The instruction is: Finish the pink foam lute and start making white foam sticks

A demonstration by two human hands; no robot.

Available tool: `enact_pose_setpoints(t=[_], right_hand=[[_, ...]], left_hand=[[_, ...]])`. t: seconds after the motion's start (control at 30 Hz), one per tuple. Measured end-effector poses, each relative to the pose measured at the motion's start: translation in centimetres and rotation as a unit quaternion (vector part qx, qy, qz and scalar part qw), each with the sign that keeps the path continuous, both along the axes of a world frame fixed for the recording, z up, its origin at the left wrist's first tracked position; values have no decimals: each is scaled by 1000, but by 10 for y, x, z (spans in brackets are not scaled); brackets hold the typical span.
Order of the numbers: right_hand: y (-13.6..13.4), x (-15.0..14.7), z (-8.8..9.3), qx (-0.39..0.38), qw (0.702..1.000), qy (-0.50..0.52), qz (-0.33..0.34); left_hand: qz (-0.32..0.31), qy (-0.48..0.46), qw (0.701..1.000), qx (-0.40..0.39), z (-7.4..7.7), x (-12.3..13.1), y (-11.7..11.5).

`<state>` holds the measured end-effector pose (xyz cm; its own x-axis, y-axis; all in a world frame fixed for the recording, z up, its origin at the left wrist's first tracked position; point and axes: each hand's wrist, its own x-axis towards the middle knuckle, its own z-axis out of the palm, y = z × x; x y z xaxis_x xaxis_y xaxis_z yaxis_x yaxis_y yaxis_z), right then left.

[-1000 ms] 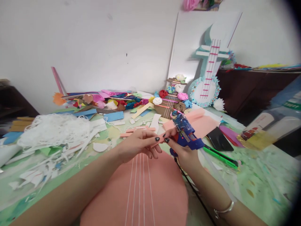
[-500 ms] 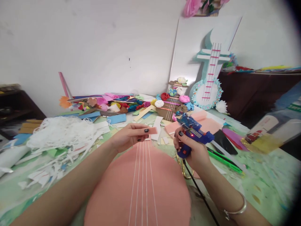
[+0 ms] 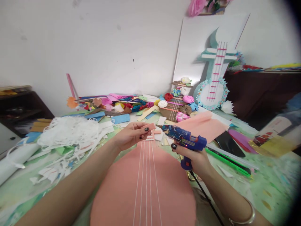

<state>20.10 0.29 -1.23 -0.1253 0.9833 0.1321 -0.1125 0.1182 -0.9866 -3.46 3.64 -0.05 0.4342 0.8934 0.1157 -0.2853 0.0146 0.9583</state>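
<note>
A narrow gap separates the pink rectangular strip [image 3: 151,126], pinched in the left hand [image 3: 131,135] near the stringed pink board [image 3: 125,188], from the crosswise, left-pointing blue plastic glue gun [image 3: 182,134] the right hand [image 3: 197,159] grips.

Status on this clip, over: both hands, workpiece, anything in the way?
Left hand pinching pink strip. Right hand gripping blue glue gun, nozzle toward strip. Pink lute-shaped body nearer the wearer. Nothing seen between nozzle and strip.

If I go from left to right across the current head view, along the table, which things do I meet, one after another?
Tangled white strands → left hand holding a pink strip → hot glue gun → black phone → plastic bottle.
</note>
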Motion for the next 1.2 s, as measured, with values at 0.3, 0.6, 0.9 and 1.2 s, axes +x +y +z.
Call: enact_pose_setpoints(t=[0.3,0.6,0.9,1.2], right_hand=[[-3,-1,2,-36,999,-19,8],[-4,-2,4,-9,1000,-23,7],[-3,-1,2,43,998,-41,16],[-4,-3,6,58,997,-39,27]], left_hand=[[-2,-23,999,-30,3,2,-2],[-5,-21,999,-25,0,2,-1],[14,-53,998,-40,2,5,-2],[29,-56,997,-40,6,8,-3]])
